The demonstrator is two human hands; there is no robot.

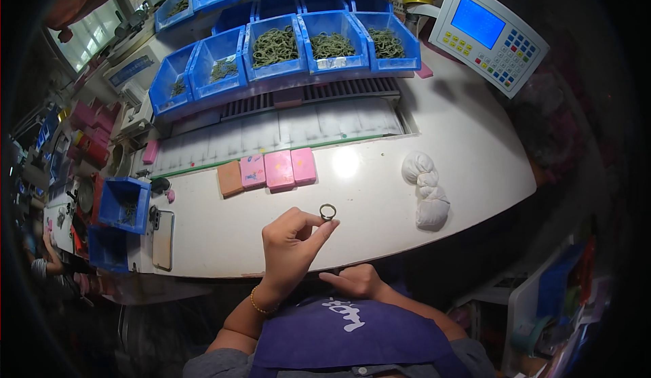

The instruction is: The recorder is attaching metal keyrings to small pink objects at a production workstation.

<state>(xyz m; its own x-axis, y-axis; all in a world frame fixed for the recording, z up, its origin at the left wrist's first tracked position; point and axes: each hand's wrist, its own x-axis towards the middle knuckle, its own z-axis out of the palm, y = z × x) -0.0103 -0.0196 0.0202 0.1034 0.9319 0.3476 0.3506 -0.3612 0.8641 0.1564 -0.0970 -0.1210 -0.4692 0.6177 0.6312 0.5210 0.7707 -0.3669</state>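
My left hand, a beaded bracelet at its wrist, is raised above the near part of the white table. Between thumb and fingertips it pinches a dark green ring, held upright with its round opening showing. Lower and to the right, my right hand is by the table's front edge, in front of the purple apron. Its fingers are curled, the thumb pointing left; whether anything is inside them is hidden. Beyond the ring, a row of pink blocks and one orange-brown block lies on the table.
Blue bins of green rings stand in tiers at the back. A keypad device with a blue screen is at the back right. A knotted white cloth bundle lies right; a phone and small blue bin lie left.
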